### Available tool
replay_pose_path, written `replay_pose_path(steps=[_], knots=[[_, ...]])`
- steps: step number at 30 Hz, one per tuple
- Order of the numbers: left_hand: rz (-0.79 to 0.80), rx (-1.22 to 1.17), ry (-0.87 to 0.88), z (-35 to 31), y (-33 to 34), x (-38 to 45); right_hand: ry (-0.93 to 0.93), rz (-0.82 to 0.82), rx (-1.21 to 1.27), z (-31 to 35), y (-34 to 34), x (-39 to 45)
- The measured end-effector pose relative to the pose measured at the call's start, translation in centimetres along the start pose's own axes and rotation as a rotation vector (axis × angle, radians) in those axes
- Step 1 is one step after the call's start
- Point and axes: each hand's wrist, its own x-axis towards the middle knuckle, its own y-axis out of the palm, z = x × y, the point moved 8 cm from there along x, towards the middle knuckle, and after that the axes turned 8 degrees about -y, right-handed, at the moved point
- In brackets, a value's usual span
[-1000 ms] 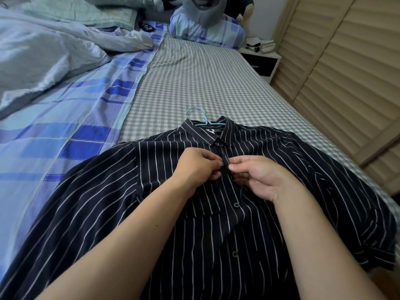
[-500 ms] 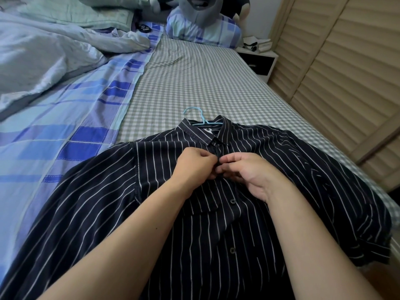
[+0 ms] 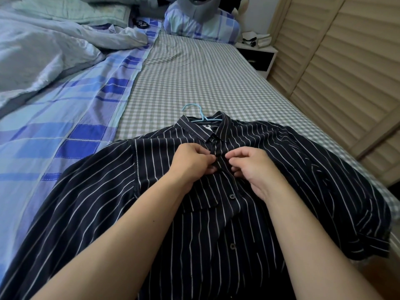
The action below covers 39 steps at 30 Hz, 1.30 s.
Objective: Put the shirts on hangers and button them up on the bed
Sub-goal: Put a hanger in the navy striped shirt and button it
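Observation:
A dark navy shirt with thin white stripes [image 3: 303,174] lies front up on the bed, collar pointing away from me. A light blue hanger [image 3: 200,115] is inside it, its hook sticking out past the collar. My left hand [image 3: 192,161] pinches the left edge of the button placket just below the collar. My right hand [image 3: 251,167] pinches the right edge beside it, fingers curled. The button between my fingertips is hidden. Two buttons lower on the placket are fastened.
The grey checked sheet [image 3: 194,79] stretches beyond the shirt. A blue plaid cover [image 3: 71,131] and a crumpled pale duvet [image 3: 39,55] lie to the left. Pillows [image 3: 201,24] sit at the head, a nightstand [image 3: 257,55] at the far right, louvered doors [image 3: 346,72] along the right.
Both hands stay at the upper placket; my right hand has drawn slightly to the right, leaving a small gap between the fingertips. My view has shifted a little.

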Motion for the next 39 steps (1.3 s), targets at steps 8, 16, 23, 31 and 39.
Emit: replay_pose_path(steps=[8, 16, 23, 31, 39], knots=[[-0.031, -0.008, 0.061, -0.3, -0.2, -0.2, -0.273, -0.055, -0.371, 2.1, 1.5, -0.1], [-0.007, 0.015, 0.073, -0.4, -0.3, -0.7, -0.516, -0.029, -0.613, 4.0, 2.1, -0.7], [-0.008, 0.100, 0.092, -0.9, 0.0, -1.0, -0.591, -0.050, -0.639, 3.6, 1.6, -0.6], [-0.129, 0.756, 0.347, -3.7, 0.2, -2.7, -0.536, -0.100, -0.608, 5.8, -0.5, 1.9], [-0.360, 0.707, 0.355, -5.8, -6.7, -3.0, -0.312, 0.143, -1.114, 2.6, -0.7, 15.6]])
